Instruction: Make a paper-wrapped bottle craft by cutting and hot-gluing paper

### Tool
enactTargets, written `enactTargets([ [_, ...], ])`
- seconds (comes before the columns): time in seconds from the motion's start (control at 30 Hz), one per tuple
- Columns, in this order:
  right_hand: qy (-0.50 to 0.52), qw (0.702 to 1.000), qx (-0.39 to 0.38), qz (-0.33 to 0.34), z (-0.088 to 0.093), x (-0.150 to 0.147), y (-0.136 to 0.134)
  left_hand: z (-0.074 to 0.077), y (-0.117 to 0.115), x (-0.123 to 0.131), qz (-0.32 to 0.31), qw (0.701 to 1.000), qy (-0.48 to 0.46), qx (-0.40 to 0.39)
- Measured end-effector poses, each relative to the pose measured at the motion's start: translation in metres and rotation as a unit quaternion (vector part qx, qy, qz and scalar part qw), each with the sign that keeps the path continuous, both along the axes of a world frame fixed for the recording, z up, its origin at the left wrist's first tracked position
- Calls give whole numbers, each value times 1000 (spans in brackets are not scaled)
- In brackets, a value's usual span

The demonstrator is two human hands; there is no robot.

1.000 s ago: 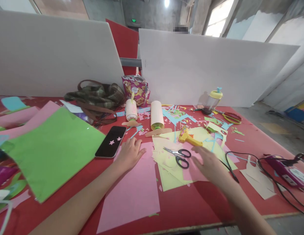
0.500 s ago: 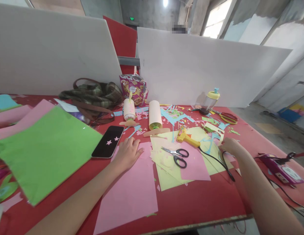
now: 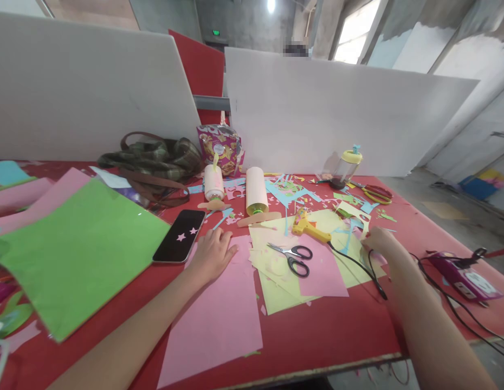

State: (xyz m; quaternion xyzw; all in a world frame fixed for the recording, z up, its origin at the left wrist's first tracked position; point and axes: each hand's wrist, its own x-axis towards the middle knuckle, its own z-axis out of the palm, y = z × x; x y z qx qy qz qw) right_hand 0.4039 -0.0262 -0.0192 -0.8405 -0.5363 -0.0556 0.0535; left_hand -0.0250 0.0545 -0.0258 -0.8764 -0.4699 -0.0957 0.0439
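Note:
My left hand [image 3: 214, 253] lies flat with its fingers stretched out on a pink paper sheet [image 3: 219, 325]. Just left of it is a black phone [image 3: 174, 241] with two small pink stars on the screen. Over the paper scraps at the right, my right hand [image 3: 381, 245] is bent down with its fingers drawn together; their tips are hidden, and I cannot see what they hold. Near that hand runs a black cord [image 3: 366, 271]. Between my hands lie black-handled scissors [image 3: 296, 257] and a yellow glue gun [image 3: 312, 230] on yellow paper [image 3: 276, 298].
Two cream paper rolls [image 3: 257, 189] stand behind the scissors. Further back are a snack bag [image 3: 220, 149], a plaid bag [image 3: 162, 157], a yellow-lidded bottle [image 3: 347, 168] and red-handled pliers [image 3: 378, 194]. Green paper [image 3: 85, 254] covers the left side; a purple power strip [image 3: 465, 279] sits right.
The view has shifted slightly. My left hand stays in place on the pink paper. My right hand has barely moved, and more of the black cord shows beside the right forearm.

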Motion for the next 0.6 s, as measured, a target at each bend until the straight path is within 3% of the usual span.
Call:
enactTargets([
  [0.13, 45, 990, -132, -23, 9, -7, -4, 0, 0, -1, 2, 1000, 6, 2],
  [0.27, 44, 987, -152, -23, 30, -14, -4, 1, 0, -1, 3, 1000, 4, 3],
  [0.4, 2, 997, -74, -22, 61, -22, -3, 2, 0, 0, 4, 1000, -5, -5],
  [0.6, -66, 985, 146, -61, 100, -44, 2, 2, -1, 1, 13, 1000, 18, -5],
])
